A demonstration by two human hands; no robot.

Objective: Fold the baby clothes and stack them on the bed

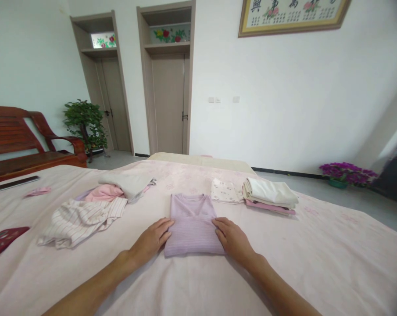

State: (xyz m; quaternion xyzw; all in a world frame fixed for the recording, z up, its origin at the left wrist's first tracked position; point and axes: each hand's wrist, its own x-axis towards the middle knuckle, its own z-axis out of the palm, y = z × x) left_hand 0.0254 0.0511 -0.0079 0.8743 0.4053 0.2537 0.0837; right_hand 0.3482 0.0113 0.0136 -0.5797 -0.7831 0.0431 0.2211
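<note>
Two bare hands flank a folded lavender striped top [193, 230] lying midway across a pink floral cloth [333, 259], its V-shaped neckline pointing to the cloth's far edge. The left hand [154, 236] lays its slightly bent fingers on the top's left side; the right hand [234, 237] mirrors it on the right side. Whether either one pinches the fabric cannot be told.

Toward the cloth's left edge, a striped white garment [83, 219] lies crumpled against a pink garment [104, 193] and a gray garment [129, 184]. A red case-like object [4, 241] sits at the left edge, with a flat dark bar [14, 184] near the far left corner. Beyond the top, toward the far edge and to the right, a folded printed white cloth [226, 191] touches a stack of folded cream and pink fabrics [270, 195].
</note>
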